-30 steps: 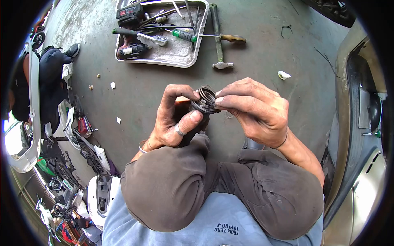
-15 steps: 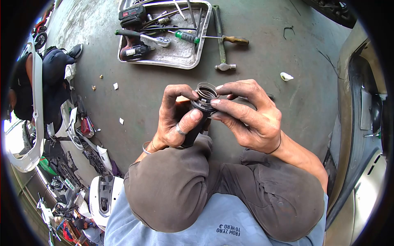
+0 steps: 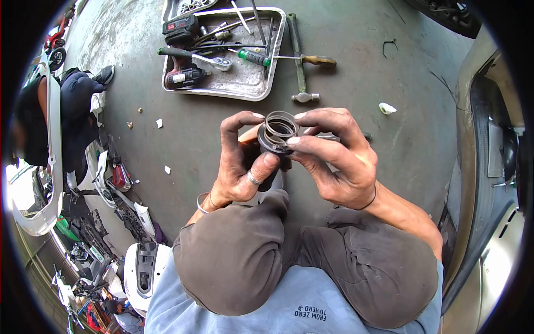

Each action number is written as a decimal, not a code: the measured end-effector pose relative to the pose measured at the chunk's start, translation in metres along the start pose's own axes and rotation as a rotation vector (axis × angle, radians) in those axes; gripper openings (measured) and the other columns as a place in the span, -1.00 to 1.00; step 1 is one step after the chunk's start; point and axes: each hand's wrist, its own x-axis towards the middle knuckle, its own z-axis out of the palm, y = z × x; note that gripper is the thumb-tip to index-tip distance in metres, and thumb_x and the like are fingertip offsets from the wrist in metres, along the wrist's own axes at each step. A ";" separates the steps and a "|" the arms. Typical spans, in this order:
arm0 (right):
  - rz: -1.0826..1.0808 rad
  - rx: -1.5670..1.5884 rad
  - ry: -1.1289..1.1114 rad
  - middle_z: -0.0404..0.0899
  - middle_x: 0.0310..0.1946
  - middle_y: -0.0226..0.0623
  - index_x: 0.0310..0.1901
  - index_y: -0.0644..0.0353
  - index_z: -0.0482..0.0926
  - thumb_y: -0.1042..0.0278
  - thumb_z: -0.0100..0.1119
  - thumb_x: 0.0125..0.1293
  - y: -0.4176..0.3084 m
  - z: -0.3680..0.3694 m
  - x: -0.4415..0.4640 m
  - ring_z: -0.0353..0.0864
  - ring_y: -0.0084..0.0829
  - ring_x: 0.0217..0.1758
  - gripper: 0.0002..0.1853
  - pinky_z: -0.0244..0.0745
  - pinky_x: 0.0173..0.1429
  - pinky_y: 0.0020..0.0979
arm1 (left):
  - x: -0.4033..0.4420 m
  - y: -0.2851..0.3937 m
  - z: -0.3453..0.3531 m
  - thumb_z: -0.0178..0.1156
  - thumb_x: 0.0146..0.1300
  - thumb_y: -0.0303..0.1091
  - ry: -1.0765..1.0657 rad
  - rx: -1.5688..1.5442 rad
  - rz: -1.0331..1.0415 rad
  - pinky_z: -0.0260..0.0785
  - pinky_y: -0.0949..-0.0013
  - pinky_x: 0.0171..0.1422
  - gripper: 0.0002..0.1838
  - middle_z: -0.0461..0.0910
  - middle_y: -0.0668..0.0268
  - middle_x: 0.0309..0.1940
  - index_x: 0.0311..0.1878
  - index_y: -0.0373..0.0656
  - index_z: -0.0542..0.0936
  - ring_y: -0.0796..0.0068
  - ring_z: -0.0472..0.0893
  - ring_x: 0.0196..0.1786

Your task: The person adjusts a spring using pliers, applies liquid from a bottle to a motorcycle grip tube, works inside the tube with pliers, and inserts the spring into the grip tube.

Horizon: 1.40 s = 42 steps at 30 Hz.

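A black tube-like part (image 3: 268, 147) with a round rim is held up in front of my knees, its open end tilted toward me. A thin metal coil spring (image 3: 280, 133) stands out of that opening. My left hand (image 3: 238, 167) is closed around the part, its thumb at the near side below the rim and its index fingertip beside the spring. With its fingers curled in, my right hand (image 3: 347, 158) touches the spring and rim from the right side. Its lower fingers are partly hidden behind the part.
Beyond my hands lies a metal tray (image 3: 245, 93) with a ratchet (image 3: 214, 60), a power tool (image 3: 186, 78) and other tools. A hammer (image 3: 300, 67) and a screwdriver (image 3: 318, 60) lie to its right. A person (image 3: 78, 106) is at the left, near motorcycle parts. A vehicle panel (image 3: 473, 128) borders the right.
The part has tipped so that its open end faces me more and the spring shows wider. My left index finger has shifted slightly up along the spring. Both hands keep their hold.
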 end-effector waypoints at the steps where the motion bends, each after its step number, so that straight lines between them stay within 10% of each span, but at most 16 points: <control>1: 0.016 0.023 0.023 0.61 0.02 -0.15 0.02 0.25 0.65 0.64 0.49 0.01 0.001 -0.001 0.002 0.64 -0.21 -0.01 -0.54 0.64 -0.10 -0.31 | 0.006 0.002 -0.001 0.24 0.43 -0.41 -0.024 0.024 0.030 0.52 0.19 0.02 -0.25 0.53 -0.05 0.09 0.44 -0.11 -0.08 0.26 0.62 -0.05; 5: 0.258 0.205 0.125 0.60 0.08 -0.15 0.23 0.25 0.51 0.57 0.49 0.13 0.003 -0.008 0.011 0.65 -0.31 0.06 -0.41 0.65 -0.05 -0.38 | 0.018 -0.007 -0.006 0.31 0.35 -0.46 -0.050 0.092 0.095 0.40 0.05 0.36 -0.02 0.48 -0.11 0.21 0.56 -0.10 -0.23 0.10 0.58 0.23; 14: 0.663 0.511 -0.264 0.55 0.17 -0.13 0.37 0.22 0.39 0.12 0.46 0.29 0.022 -0.014 -0.007 0.55 -0.28 0.27 -0.29 0.47 0.33 -0.22 | 0.044 -0.005 -0.003 0.46 0.19 -0.48 0.092 0.105 0.169 0.52 0.10 0.28 0.06 0.39 0.17 0.08 0.57 -0.06 -0.10 0.03 0.65 0.17; 22: 0.945 0.915 0.032 0.56 -0.24 -0.25 0.28 0.28 0.43 0.27 0.32 0.42 0.035 -0.018 -0.003 0.56 -0.53 -0.30 -0.51 0.54 -0.18 -0.42 | 0.053 0.008 -0.002 0.50 0.21 -0.34 0.182 0.080 -0.025 0.42 0.19 0.39 -0.07 0.46 0.10 0.22 0.53 -0.31 0.14 0.11 0.54 0.32; 32: 0.973 0.852 0.179 0.56 -0.33 -0.31 -0.05 0.26 0.55 0.03 0.14 0.53 0.038 -0.041 0.022 0.56 -0.49 -0.39 -0.62 0.47 -0.31 -0.42 | 0.057 0.007 -0.015 0.38 0.30 -0.50 0.115 -0.031 -0.137 0.53 0.29 0.29 -0.35 0.53 0.06 0.26 0.40 -0.33 0.33 0.32 0.59 0.25; 42: 0.928 0.589 -0.073 0.56 -0.34 -0.30 0.01 0.27 0.55 0.13 0.17 0.50 0.020 -0.068 0.075 0.56 -0.53 -0.38 -0.67 0.48 -0.28 -0.45 | 0.074 0.051 -0.016 0.46 0.25 -0.42 0.160 0.091 -0.163 0.48 0.48 0.05 -0.32 0.59 0.33 -0.14 0.40 -0.25 0.39 0.55 0.63 -0.06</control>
